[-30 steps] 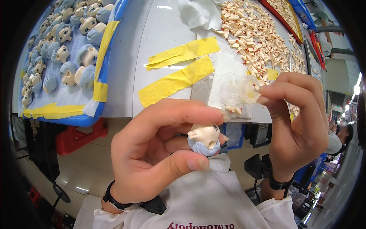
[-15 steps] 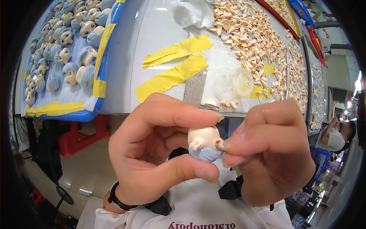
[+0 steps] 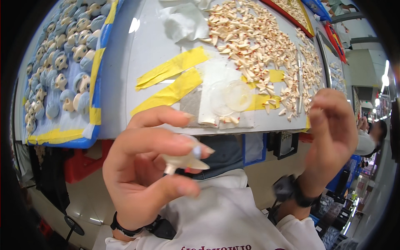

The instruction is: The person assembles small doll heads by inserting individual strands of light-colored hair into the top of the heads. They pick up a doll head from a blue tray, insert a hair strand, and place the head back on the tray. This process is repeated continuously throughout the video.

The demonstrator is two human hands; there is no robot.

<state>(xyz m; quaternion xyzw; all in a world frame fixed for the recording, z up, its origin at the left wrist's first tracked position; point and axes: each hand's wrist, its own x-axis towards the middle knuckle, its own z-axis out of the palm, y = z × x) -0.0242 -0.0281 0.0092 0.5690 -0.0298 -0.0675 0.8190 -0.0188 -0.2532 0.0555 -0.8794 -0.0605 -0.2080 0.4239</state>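
My left hand (image 3: pixel 143 166) grips a small cream doll head (image 3: pixel 177 163) between thumb and fingers, in front of the table's near edge. A pointed, ear-like piece (image 3: pixel 198 165) juts from the head, with a small red spot beside it. Some blue shows between the fingers, which hide most of the head. Off to the right, my right hand (image 3: pixel 333 125) is raised by the table edge with loosely bent fingers, and nothing shows in them. Nearest to it lies a spread of small cream pointed pieces with red ends (image 3: pixel 254 46).
A blue-rimmed tray (image 3: pixel 95 83) of blue-haired doll heads stands at the left. Yellow tape strips (image 3: pixel 168 93), clear round lids (image 3: pixel 238 96) and a crumpled white sheet (image 3: pixel 183 23) lie on the table. A red stool (image 3: pixel 85 162) is below; another person (image 3: pixel 368 137) sits far right.
My right hand has left the doll head and moved right toward the small pieces. My left hand has shifted slightly left and turned the head, so the pointed piece shows.
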